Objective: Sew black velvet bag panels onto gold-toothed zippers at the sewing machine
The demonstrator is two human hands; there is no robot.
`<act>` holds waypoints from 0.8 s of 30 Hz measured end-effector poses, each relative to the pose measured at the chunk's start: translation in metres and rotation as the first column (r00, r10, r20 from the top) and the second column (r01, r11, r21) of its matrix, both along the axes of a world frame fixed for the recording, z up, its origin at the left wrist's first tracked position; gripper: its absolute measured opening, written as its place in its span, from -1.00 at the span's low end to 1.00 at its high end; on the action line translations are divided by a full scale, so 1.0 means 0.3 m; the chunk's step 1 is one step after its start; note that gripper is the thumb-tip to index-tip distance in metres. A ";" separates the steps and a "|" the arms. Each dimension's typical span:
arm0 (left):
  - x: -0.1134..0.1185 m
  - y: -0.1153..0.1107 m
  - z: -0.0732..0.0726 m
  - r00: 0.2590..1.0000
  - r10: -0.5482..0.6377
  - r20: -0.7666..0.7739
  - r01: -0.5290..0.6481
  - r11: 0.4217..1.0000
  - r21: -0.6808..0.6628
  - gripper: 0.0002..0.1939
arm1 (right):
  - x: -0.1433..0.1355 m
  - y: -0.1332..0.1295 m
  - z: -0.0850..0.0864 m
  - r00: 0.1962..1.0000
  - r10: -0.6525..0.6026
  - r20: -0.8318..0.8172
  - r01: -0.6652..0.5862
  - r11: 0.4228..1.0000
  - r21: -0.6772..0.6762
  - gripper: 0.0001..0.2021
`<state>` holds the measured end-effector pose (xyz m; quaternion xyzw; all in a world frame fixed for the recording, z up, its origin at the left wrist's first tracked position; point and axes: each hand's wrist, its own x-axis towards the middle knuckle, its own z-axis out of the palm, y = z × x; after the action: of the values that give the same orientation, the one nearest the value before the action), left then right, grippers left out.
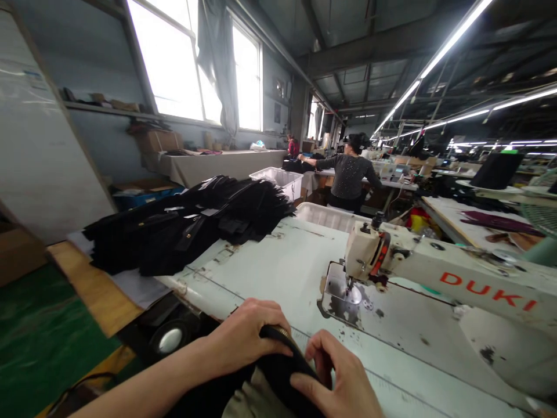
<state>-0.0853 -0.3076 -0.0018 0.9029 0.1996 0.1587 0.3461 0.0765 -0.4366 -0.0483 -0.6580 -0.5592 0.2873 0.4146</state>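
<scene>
A black garment piece (282, 367) with a strip of gold zipper teeth (279, 330) lies bunched at the front edge of the sewing table. My left hand (250, 334) is closed over its upper end, thumb underneath. Lower down and to the right, my right hand (337, 377) pinches the same black cloth between thumb and curled fingers. Olive-grey fabric (256, 397) shows beneath the cloth. Beyond my right hand stands a white sewing machine (374, 249), its needle area apart from both hands. The lower part of the garment piece drops out of view.
A large pile of black garment pieces (204, 217) covers the far left of the white tabletop (278, 255). White plastic crates (322, 213) stand behind the table. Farther back, a person (350, 174) in a dark top works at another table. A black thread cone (496, 168) stands right.
</scene>
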 end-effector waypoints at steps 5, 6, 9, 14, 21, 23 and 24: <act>0.017 -0.017 0.023 0.998 -0.016 0.059 0.020 0.996 -0.083 -0.73 | 0.020 0.014 -0.018 0.951 0.162 -0.263 -0.171 0.985 -0.012 -0.66; 0.018 -0.015 0.027 0.998 0.001 0.062 0.005 0.995 -0.104 -0.61 | 0.022 0.016 -0.035 0.925 0.140 -0.352 -0.158 0.987 -0.022 -0.60; 0.016 -0.003 0.026 0.995 0.090 0.046 -0.080 0.981 -0.176 -0.28 | 0.017 0.018 -0.082 0.816 0.018 -0.578 -0.064 0.996 -0.060 -0.49; 0.014 -0.002 -0.007 0.992 0.123 0.035 -0.110 0.960 -0.258 -0.77 | -0.011 0.015 -0.084 0.815 -0.072 -0.575 0.062 0.997 -0.037 -0.45; 0.026 -0.014 -0.022 0.987 0.105 0.123 -0.066 0.955 -0.289 -0.84 | -0.030 0.014 -0.049 0.804 -0.124 -0.582 0.172 0.985 0.029 -0.46; 0.026 -0.017 -0.016 0.988 0.109 0.105 -0.077 0.959 -0.272 -0.78 | -0.042 0.020 -0.064 0.743 -0.152 -0.651 0.217 0.976 0.020 -0.47; 0.027 -0.019 -0.012 0.989 0.110 0.102 -0.080 0.963 -0.257 -0.76 | -0.049 0.023 -0.073 0.703 -0.159 -0.693 0.229 0.973 0.008 -0.47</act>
<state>-0.0773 -0.3134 -0.0054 0.8303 0.2410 0.2002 0.4609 0.0617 -0.4296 -0.0702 -0.5394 -0.3059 0.4386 0.6504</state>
